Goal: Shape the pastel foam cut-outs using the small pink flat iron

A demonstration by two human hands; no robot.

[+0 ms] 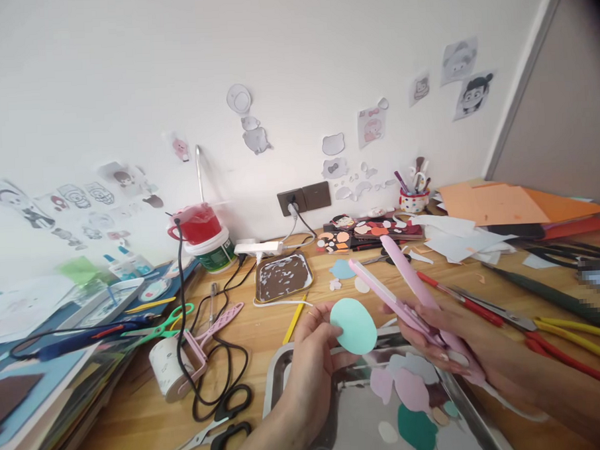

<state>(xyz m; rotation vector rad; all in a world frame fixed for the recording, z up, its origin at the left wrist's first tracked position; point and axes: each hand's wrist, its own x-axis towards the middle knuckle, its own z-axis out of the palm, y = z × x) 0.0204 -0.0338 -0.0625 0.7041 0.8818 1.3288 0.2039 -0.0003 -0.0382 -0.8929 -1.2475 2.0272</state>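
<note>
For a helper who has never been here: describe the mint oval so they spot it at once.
On the wooden table, find the metal tray at the picture's bottom. Above it, the left hand pinches the mint oval. Unlike the cutouts lying in the tray, it is held aloft.

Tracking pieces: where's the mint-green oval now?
Head view, right of centre: the left hand holds the mint-green oval near the metal tray, left of the pink tool.

The disc (354, 326) looks matt paper, the straightener (412, 280) smooth plastic, the tray (355, 415) glossy metal.
</note>
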